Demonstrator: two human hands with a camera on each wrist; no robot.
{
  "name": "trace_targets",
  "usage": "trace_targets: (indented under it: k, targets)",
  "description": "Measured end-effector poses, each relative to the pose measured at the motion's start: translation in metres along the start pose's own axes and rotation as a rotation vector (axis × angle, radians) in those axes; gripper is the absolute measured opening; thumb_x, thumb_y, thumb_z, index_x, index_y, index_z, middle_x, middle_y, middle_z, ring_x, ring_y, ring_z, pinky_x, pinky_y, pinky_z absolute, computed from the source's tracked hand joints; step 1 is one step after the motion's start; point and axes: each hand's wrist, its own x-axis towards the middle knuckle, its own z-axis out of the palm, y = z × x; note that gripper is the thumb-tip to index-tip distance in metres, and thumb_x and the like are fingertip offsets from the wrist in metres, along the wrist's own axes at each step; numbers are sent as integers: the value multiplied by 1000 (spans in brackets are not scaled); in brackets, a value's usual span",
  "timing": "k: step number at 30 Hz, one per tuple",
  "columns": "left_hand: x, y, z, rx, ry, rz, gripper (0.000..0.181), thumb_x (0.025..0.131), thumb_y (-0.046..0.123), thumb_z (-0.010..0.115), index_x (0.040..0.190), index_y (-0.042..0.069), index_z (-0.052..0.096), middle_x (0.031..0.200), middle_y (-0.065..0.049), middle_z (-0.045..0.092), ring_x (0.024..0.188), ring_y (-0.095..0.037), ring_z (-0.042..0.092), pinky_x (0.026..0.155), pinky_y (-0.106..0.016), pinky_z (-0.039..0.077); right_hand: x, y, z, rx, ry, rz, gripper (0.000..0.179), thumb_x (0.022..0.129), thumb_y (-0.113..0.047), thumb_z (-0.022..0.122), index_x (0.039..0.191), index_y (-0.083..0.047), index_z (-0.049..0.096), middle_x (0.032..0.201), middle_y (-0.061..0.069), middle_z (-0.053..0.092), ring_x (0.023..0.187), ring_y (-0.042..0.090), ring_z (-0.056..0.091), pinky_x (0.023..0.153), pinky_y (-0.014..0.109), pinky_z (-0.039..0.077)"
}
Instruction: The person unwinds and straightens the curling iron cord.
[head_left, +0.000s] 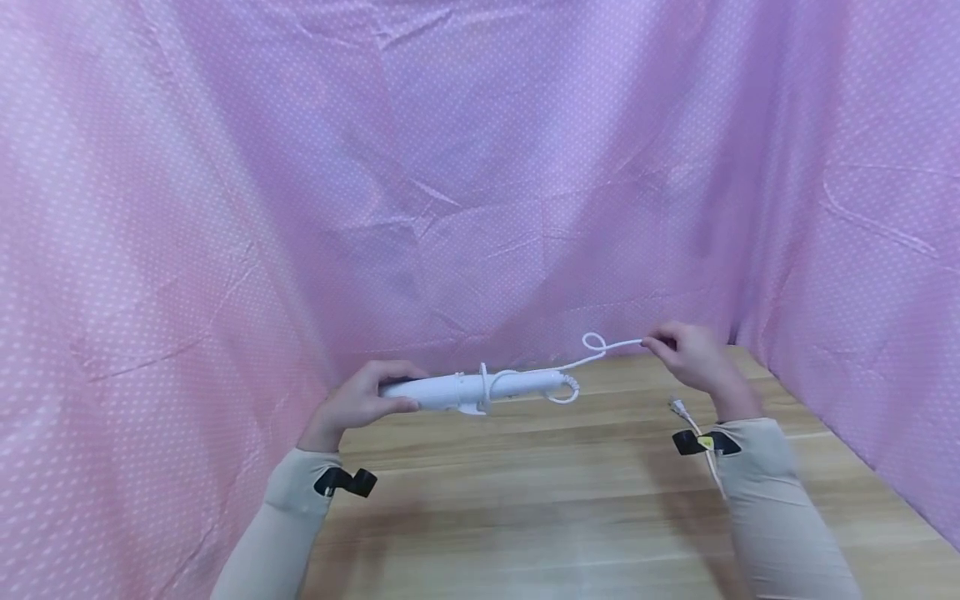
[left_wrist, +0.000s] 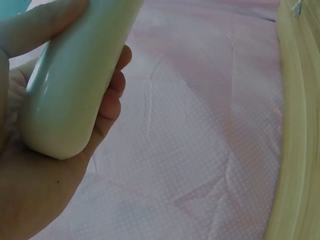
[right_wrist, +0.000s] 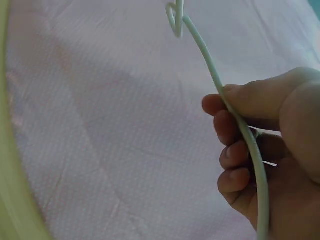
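Observation:
In the head view a long white corded appliance (head_left: 431, 392), rod-shaped with a raised collar near its middle, lies level in front of me. My left hand (head_left: 360, 404) grips its smooth, rounded left end; in the left wrist view the thumb lies over the white body (left_wrist: 75, 85) and the fingers wrap behind it. One turn of cord passes round the rod by the collar. My right hand (head_left: 693, 358) pinches the white power cord (head_left: 570, 364) between thumb and fingers. The cord stretches between the hands with a small loop in it, and runs down across the right palm.
The cord's plug (head_left: 678, 407) shows below the right hand, over the wooden table (head_left: 540, 500). Pink dotted cloth (head_left: 480, 208) hangs behind and at both sides. Each wrist carries a black camera mount (head_left: 345, 481).

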Motion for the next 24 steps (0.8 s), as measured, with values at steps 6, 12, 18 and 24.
trace_targets:
  k: [6, 12, 18, 24]
  targets:
    - [3, 9, -6, -3, 161, -1, 30, 84, 1, 72, 114, -1, 67, 105, -16, 70, 89, -13, 64, 79, -27, 52, -14, 15, 17, 59, -200, -2, 11, 91, -14, 68, 90, -6, 75, 80, -1, 71, 73, 9, 61, 68, 32, 51]
    - [5, 8, -13, 59, 322, -124, 31, 86, 5, 72, 116, -2, 66, 108, -20, 68, 90, -15, 62, 77, -26, 51, -30, 18, 17, 312, -300, -3, 6, 87, -10, 71, 91, -11, 76, 87, -1, 73, 78, -1, 60, 70, 22, 49]
    - [2, 3, -15, 124, 360, -215, 34, 86, 11, 74, 117, -2, 66, 109, -21, 68, 92, -26, 62, 77, -33, 52, -38, 22, 10, 599, -237, -211, 19, 81, 14, 67, 88, -2, 72, 85, 3, 70, 78, 1, 61, 67, 18, 48]
    - [-1, -7, -10, 223, 333, -261, 37, 85, 17, 76, 117, 2, 67, 111, -18, 69, 95, -29, 64, 81, -42, 50, -40, 23, 0, 841, 8, -157, 17, 81, 22, 60, 90, 11, 68, 87, 2, 70, 80, 2, 63, 66, 14, 49]
